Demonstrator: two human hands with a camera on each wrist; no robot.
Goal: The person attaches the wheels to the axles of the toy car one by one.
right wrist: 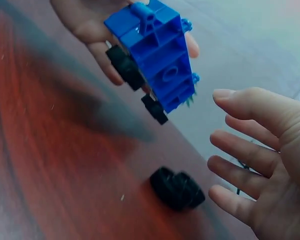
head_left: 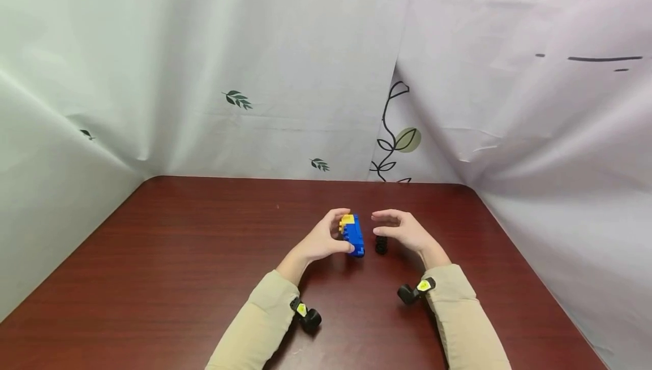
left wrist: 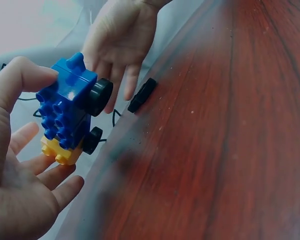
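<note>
My left hand [head_left: 322, 241] grips a blue toy car base [head_left: 355, 238] by its ends, thumb at one end and fingers at the other. A yellow studded brick [left wrist: 61, 150] sits at one end of its top. In the right wrist view the ribbed underside shows, with black wheels [right wrist: 124, 67] along one side and bare blue pegs [right wrist: 187, 25] along the other. My right hand [head_left: 406, 231] is apart from the car, fingers loosely bent, holding nothing. Just below its fingers, black wheels [right wrist: 176, 189] rest close together on the table.
The reddish-brown wooden table [head_left: 178, 262] runs back to a pale fabric curtain [head_left: 285, 64] printed with leaves. Black cameras [head_left: 309, 320] are strapped at both wrists over beige sleeves [head_left: 254, 325].
</note>
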